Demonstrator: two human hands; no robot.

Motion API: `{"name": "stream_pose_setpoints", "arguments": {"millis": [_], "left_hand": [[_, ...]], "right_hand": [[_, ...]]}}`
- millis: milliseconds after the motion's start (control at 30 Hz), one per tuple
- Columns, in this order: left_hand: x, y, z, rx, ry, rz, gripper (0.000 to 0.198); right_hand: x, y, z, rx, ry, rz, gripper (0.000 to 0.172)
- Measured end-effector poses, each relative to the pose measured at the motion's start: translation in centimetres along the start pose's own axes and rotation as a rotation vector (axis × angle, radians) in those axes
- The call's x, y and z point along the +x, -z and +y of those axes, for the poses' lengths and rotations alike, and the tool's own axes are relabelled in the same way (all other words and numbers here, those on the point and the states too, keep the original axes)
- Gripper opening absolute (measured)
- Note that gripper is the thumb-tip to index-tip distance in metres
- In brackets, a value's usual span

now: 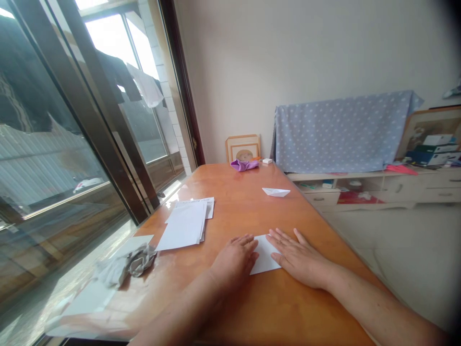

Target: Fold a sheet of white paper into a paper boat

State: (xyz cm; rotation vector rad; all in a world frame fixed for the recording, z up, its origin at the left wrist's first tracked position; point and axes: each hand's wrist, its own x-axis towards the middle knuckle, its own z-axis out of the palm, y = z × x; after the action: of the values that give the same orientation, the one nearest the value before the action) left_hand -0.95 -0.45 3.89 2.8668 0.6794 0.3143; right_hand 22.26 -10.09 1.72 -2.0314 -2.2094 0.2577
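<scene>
A small white sheet of paper point(265, 257) lies flat on the brown wooden table, with its left and right parts covered by my hands. My left hand point(236, 259) rests on its left side, fingers stretched out and close together. Across from it, my right hand point(297, 254) presses flat on the right side with the fingers spread. Neither hand grips anything. Farther along the table, near its right edge, is a folded white paper boat point(276, 192).
Left of my hands lies a stack of white papers point(183, 223), and nearer the window a crumpled grey cloth point(126, 266). A purple cloth point(245, 165) and a small white box point(267, 161) sit at the table's far end. A cabinet point(425, 185) stands along the wall.
</scene>
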Motion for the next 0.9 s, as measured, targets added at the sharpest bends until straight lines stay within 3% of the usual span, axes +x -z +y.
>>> {"name": "stream_pose_setpoints", "arguments": {"millis": [200,500,733,900], "left_hand": [[0.1,-2.5,0.3,0.114,0.026,-0.045,0.063],[-0.2,-2.3,0.3,0.096,0.051,-0.07,0.066],[-0.2,-2.5,0.2,0.064,0.068,-0.067,0.067],[-0.3,-2.6,0.1,0.048,0.062,-0.05,0.068]], "right_hand": [[0.3,-0.3,0.2,-0.003,0.017,0.006,0.066],[-0.2,-0.7,1.7,-0.035,-0.096,0.048,0.071],[-0.3,0.4,3.0,-0.06,-0.258,0.183,0.07],[-0.1,1.5,0.9,-0.016,-0.152,0.14,0.067]]}}
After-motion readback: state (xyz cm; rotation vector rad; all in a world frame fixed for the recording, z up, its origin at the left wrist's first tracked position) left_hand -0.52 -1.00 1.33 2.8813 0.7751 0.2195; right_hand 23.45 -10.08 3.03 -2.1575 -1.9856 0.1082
